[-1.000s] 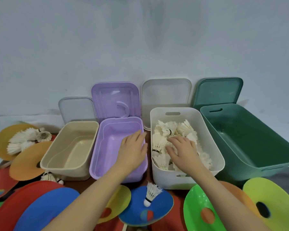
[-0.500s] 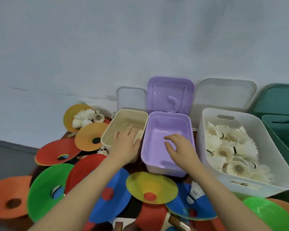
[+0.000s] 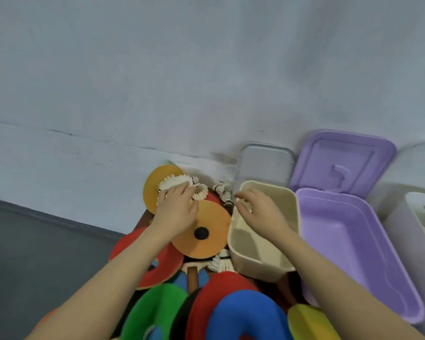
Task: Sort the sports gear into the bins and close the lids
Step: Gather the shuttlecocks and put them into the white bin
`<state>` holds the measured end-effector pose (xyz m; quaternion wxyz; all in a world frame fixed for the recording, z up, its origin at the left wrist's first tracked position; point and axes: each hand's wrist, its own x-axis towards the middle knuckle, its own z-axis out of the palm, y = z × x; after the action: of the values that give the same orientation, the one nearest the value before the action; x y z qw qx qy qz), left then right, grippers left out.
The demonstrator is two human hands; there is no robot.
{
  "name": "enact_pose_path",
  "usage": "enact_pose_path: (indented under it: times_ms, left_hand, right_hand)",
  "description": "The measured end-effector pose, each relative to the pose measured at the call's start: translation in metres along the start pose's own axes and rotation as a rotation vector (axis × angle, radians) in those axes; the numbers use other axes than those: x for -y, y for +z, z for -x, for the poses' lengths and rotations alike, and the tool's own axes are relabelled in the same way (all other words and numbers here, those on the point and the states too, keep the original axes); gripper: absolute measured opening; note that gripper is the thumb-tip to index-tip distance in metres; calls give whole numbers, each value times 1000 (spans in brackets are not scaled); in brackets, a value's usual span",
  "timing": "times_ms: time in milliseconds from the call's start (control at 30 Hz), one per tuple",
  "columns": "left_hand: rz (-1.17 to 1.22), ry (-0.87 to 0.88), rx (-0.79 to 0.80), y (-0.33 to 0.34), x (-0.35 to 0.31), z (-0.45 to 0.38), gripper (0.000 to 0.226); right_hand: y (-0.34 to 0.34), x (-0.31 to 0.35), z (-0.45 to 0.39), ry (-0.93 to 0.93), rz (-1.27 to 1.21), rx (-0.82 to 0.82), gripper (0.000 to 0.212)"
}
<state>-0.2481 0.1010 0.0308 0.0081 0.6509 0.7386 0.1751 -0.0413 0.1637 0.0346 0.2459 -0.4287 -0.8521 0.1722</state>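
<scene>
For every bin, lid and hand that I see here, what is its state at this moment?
Beige bin: open, looks empty.
Purple bin: open, empty; its lid stands up behind.
Clear lid: off, leaning on the wall.
White bin: open, mostly cut off.
Left hand: resting on shuttlecocks.
Right hand: above the beige bin, fingers loosely curled; holding anything, unclear.

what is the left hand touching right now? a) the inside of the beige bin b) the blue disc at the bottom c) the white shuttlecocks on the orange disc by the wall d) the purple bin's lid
c: the left hand lies on the cluster of white shuttlecocks on the orange disc by the wall, while the right hand is over the beige bin.
</scene>
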Motion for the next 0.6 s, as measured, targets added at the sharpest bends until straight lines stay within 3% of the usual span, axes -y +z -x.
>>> enact_pose_path:
  times_ms: [300, 600]
  left_hand:
    - [23, -92, 86, 34, 120, -71, 40]
    - [40, -61, 60, 93, 163, -127, 32]
  right_hand:
    - [84, 14, -113, 68, 49, 135, 23]
    - [161, -1, -188, 190, 196, 202, 35]
